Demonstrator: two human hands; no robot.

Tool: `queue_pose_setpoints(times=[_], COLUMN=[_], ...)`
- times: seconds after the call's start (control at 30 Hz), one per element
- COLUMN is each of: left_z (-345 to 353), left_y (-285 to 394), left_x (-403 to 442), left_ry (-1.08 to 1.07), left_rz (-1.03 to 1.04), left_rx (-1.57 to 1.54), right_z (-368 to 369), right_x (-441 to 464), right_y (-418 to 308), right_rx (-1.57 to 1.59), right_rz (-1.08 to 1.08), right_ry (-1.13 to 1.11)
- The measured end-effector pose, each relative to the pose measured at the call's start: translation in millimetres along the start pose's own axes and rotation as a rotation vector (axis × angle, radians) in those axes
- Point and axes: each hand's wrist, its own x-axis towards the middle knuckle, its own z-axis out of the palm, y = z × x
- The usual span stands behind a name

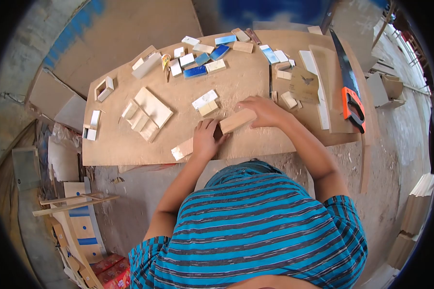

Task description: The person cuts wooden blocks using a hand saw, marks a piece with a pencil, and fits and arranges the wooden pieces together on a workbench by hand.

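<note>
At the near edge of the wooden tabletop (130, 153), my right hand (263, 111) is closed round the right end of a pale rectangular wooden block (238, 121). Beside that block's left end is my left hand (207, 138), its fingers bent over a light wood piece (183, 149) with a whitish end that sticks out to the left. The hand hides where the two pieces meet, so I cannot tell whether they join. Just beyond the hands lie a white block (204, 98) and a short bare-wood block (209, 108), touching.
Several blue, white and bare-wood blocks (195, 72) lie toward the back. An open wooden assembly (148, 113) and a small hollow box (104, 89) sit at left. An orange-handled handsaw (353, 108), a white strip (315, 89) and a brown card (304, 85) lie at right.
</note>
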Motion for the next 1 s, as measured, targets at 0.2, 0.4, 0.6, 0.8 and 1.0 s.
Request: queue_pose_setpoints(times=[0.2, 0.4, 0.6, 0.8, 1.0], left_z=[-2.4, 0.1, -6.4, -4.5, -5.6], left_y=[3.1, 0.2, 5.3, 4.6, 8.4], left_x=[-0.5, -3.5, -0.9, -0.9, -0.5], left_ry=[-0.024, -0.039, -0.034, -0.029, -0.022], left_rz=[-0.026, -0.035, -0.019, -0.023, -0.056], left_rx=[0.011, 0.002, 0.006, -0.022, -0.032], right_z=[4.3, 0.3, -0.9, 3.8, 9.9], right_x=[1.4, 6.3, -7.6, -16.9, -13.8], right_y=[6.9, 3.6, 10.4, 18.5, 60.1], right_rx=[-0.112, -0.154, -0.032, 0.064, 0.185], right_rz=[0.039, 0.032, 0.034, 0.087, -0.030], right_ry=[-0.060, -0.120, 0.043, 0.081, 0.050])
